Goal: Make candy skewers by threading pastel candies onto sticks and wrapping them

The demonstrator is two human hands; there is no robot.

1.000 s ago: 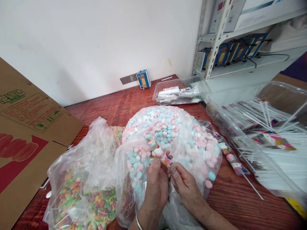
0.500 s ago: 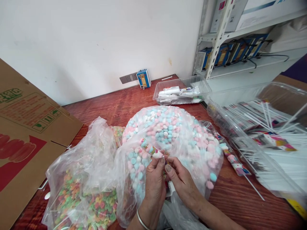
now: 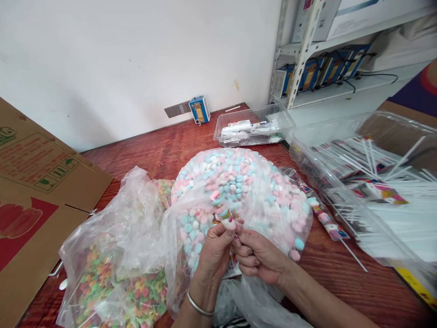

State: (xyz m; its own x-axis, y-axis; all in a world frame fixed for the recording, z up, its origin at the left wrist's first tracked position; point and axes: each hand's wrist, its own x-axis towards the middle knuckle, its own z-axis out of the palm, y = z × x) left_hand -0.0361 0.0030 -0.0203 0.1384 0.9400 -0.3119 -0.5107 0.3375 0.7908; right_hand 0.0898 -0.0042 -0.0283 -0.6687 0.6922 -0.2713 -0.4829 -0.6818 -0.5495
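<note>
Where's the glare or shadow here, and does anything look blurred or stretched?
In the head view, pale glare streaks the left bag, and a soft shadow falls on the wall; also in the head view, the big tray seems stretched toward the edge, and print on the held packet is unreadable.

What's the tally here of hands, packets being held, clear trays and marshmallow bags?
Hands (left hand, right hand): 2
Held packet: 1
Clear trays (back tray, right tray): 2
Marshmallow bag: 1
Total: 6
</note>
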